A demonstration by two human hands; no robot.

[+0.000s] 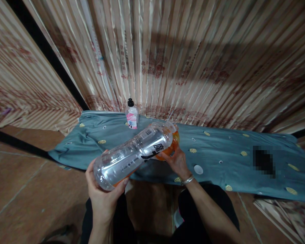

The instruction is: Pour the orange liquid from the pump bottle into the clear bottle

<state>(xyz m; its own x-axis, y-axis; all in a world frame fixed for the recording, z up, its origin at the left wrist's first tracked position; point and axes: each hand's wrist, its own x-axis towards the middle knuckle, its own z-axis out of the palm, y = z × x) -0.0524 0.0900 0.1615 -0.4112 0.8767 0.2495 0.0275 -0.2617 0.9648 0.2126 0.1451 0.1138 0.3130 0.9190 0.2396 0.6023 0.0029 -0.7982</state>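
Note:
A large clear plastic bottle with a silver label and dark lettering is held slantwise in front of me, its base at lower left and its other end at upper right. My left hand is wrapped around the base. Close to the bottle's far end, my right hand has its fingers around an orange see-through container, partly hidden behind the bottle. Whether bottle and container touch, I cannot tell. A silver bracelet circles the right wrist. Beside that wrist, a white round disc lies on the cloth.
A green-blue cloth with yellow prints covers the low surface before me. A pink-labelled bottle with a black cap stands at its back. A blurred dark patch shows at right. Patterned curtains hang behind; dark poles slant at left.

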